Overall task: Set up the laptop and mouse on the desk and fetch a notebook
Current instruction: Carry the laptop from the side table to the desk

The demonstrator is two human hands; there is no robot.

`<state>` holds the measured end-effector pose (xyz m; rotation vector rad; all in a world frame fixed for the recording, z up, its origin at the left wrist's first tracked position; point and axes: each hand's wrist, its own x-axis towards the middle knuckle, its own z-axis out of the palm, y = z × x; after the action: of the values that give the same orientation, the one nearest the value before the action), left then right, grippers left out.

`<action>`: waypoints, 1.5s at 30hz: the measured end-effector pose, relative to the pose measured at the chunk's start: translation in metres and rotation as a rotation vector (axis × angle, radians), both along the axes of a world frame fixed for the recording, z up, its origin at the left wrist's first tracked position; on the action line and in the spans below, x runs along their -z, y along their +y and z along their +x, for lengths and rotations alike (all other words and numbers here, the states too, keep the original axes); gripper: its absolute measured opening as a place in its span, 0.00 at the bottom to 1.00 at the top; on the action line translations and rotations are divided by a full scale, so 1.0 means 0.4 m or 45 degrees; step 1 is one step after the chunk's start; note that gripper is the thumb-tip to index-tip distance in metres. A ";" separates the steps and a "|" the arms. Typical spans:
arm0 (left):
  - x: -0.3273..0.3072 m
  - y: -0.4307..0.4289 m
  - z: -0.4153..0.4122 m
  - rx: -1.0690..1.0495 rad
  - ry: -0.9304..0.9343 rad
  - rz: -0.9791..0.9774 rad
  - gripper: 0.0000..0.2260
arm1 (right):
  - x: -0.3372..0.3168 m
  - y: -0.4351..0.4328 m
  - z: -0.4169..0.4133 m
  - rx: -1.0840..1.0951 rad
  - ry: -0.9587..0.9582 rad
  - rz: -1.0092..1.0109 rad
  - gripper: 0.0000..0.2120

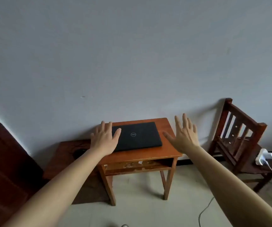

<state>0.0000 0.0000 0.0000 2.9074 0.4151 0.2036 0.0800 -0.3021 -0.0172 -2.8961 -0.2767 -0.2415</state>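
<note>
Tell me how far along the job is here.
Done: the laptop lies on the desk, lid closed. In hand: nothing is held; the left hand is spread over the laptop's left edge, the right hand open beside it. Left: opening it, the mouse and the notebook, neither clearly in view.

Dim, flat light; soft focus, wide-angle bending at edges.

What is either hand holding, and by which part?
Nothing is held. The left hand and the right hand are both open and spread. The left hand overlaps the closed laptop at its left edge in view; whether it touches cannot be told.
</note>
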 end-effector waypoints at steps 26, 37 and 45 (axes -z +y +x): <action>0.520 0.318 0.631 -0.561 0.757 -0.729 0.49 | 0.479 0.302 0.640 0.405 1.045 0.335 0.62; 0.662 0.225 0.783 -0.924 0.789 -0.496 0.50 | 0.596 0.365 0.818 0.569 1.048 0.286 0.57; 0.698 0.208 0.785 -0.966 0.671 -0.346 0.52 | 0.616 0.361 0.853 0.671 1.108 0.359 0.59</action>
<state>0.3141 0.0831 -0.2793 2.3611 1.4809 -0.4887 0.4213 -0.1579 -0.2635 -2.4395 0.6094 0.8122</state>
